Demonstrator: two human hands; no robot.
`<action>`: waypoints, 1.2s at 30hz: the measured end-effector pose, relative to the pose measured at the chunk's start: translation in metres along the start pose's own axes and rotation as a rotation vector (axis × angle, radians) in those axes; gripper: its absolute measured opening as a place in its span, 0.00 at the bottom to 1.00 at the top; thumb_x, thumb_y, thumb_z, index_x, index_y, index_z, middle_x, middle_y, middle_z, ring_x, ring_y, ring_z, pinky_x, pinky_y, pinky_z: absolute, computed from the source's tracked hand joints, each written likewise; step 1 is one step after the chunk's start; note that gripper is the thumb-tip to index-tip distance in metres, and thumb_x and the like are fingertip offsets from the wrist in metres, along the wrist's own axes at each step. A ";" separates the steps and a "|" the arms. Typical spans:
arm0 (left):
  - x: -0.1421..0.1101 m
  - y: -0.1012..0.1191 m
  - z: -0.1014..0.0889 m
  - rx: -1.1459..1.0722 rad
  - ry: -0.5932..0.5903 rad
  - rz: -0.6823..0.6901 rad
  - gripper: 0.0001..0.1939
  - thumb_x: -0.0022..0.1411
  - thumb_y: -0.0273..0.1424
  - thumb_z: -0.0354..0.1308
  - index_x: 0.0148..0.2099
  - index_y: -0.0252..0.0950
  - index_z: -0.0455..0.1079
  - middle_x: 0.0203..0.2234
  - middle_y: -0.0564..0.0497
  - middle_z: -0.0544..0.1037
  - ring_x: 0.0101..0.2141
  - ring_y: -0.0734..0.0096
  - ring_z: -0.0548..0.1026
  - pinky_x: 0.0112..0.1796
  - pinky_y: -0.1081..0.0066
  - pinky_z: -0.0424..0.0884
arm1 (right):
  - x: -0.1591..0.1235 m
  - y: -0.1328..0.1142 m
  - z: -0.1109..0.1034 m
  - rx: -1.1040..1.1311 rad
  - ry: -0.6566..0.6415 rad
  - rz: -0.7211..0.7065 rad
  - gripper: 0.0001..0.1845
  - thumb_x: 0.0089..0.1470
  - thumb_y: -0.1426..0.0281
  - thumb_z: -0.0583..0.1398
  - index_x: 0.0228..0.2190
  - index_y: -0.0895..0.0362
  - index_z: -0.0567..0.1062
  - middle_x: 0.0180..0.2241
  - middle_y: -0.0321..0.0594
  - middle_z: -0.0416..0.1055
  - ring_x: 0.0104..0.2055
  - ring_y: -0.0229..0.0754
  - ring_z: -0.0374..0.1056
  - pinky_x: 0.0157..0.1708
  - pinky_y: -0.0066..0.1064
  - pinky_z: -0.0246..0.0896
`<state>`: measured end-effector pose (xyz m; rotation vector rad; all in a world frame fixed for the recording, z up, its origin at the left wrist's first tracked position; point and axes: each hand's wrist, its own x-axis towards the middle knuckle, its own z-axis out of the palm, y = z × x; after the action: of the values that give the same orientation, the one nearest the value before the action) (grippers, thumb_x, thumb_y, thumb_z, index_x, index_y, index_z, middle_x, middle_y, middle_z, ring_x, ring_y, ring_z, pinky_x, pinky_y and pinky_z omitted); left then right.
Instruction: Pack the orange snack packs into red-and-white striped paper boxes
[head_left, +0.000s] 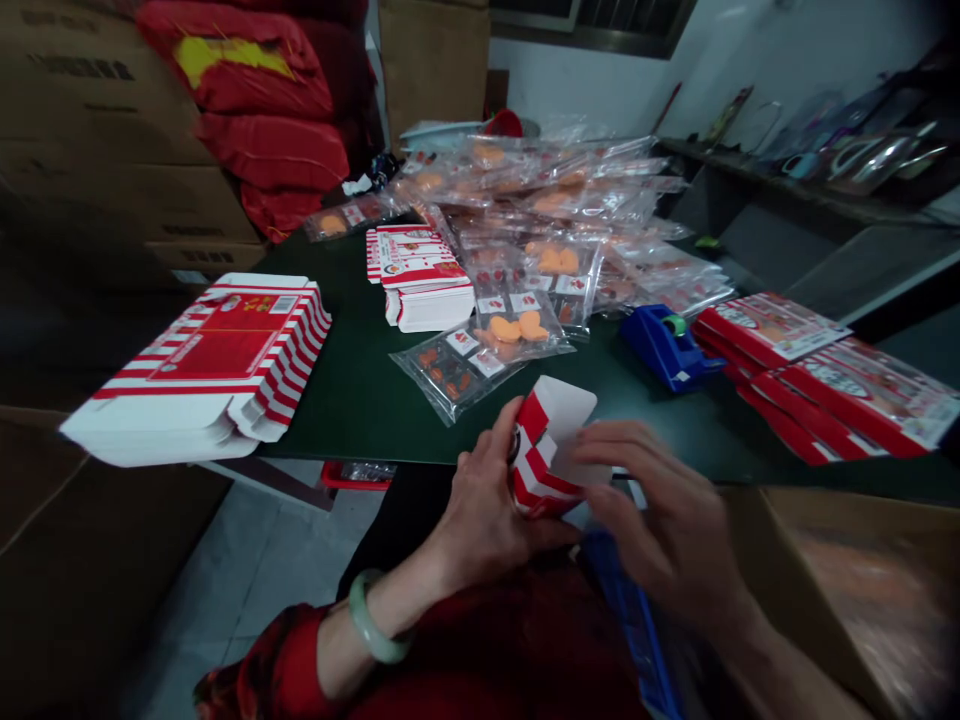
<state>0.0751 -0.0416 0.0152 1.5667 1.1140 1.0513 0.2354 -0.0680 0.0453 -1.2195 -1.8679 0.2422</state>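
Brown cardboard cartons [97, 130] stacked at far left, with red quilted bundles [262, 110] piled against them; on the left of the dark green table [345, 400], a flattened stack of red-and-white striped box blanks [210, 370]; near the table edge, a left hand [480, 510] with a pale jade bangle [375, 615] on the wrist, closed around a small striped carton [544, 460], partly folded into shape, its white flap standing up; just beyond, a second stack of printed blanks [420, 275], then clear plastic bags [480, 350] holding orange pieces and small printed cards, heaped toward the far side; a right hand [652, 500] open, fingers curved at the carton's flap, no firm grip visible; further right, a blue tape dispenser [664, 345], loose red printed cards [825, 380], and a cluttered shelf [795, 180] along the far wall
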 end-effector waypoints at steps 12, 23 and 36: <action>-0.002 -0.008 -0.010 -0.175 -0.337 0.009 0.14 0.49 0.32 0.66 0.38 0.33 0.71 0.29 0.50 0.75 0.29 0.69 0.72 0.30 0.72 0.69 | 0.024 0.000 0.025 0.302 -0.515 0.127 0.20 0.56 0.64 0.56 0.15 0.57 0.68 0.14 0.30 0.60 0.17 0.30 0.53 0.16 0.23 0.45; 0.021 -0.050 -0.060 -0.595 0.057 -0.233 0.19 0.36 0.35 0.73 0.31 0.31 0.76 0.23 0.48 0.80 0.22 0.67 0.76 0.25 0.70 0.72 | 0.034 0.031 0.022 0.337 0.297 0.238 0.17 0.51 0.66 0.63 0.44 0.54 0.71 0.41 0.43 0.74 0.40 0.43 0.72 0.38 0.36 0.68; 0.000 -0.073 -0.049 -0.554 0.157 -0.271 0.19 0.38 0.34 0.73 0.33 0.31 0.74 0.24 0.50 0.80 0.22 0.69 0.76 0.25 0.73 0.72 | -0.013 0.026 0.078 0.423 0.144 0.365 0.12 0.54 0.67 0.58 0.39 0.58 0.75 0.28 0.37 0.77 0.25 0.36 0.69 0.26 0.26 0.67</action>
<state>0.0144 -0.0189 -0.0451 0.8843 0.9925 1.1829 0.1956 -0.0442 -0.0240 -1.2305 -1.3705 0.6921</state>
